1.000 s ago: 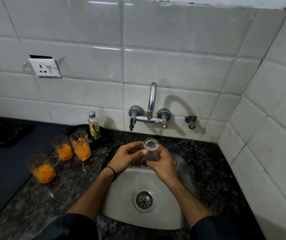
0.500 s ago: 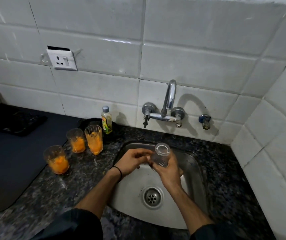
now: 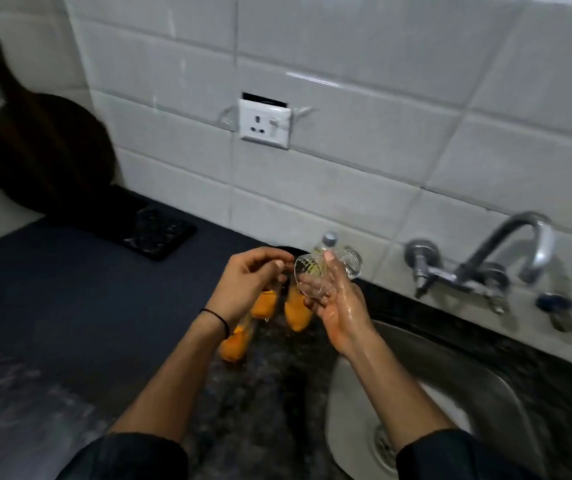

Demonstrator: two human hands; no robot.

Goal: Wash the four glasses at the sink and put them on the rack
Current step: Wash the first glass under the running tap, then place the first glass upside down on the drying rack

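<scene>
A white tiled wall with a socket backs a dark speckled counter. A steel sink is set in the counter's right end under a wall tap. The wet right hand grips a glass, fingers and thumb wrapped round its body. It is held above the counter, just left of the sink. The glass is clear, wet and tipped on its side, mouth towards the left hand. That hand has loosely curled fingers, holds nothing, and its fingertips are just beside the rim. Below the hands three glasses with orange residue stand on the counter, partly hidden. A black tray lies at the counter's back edge, beside a dark board against the wall.
</scene>
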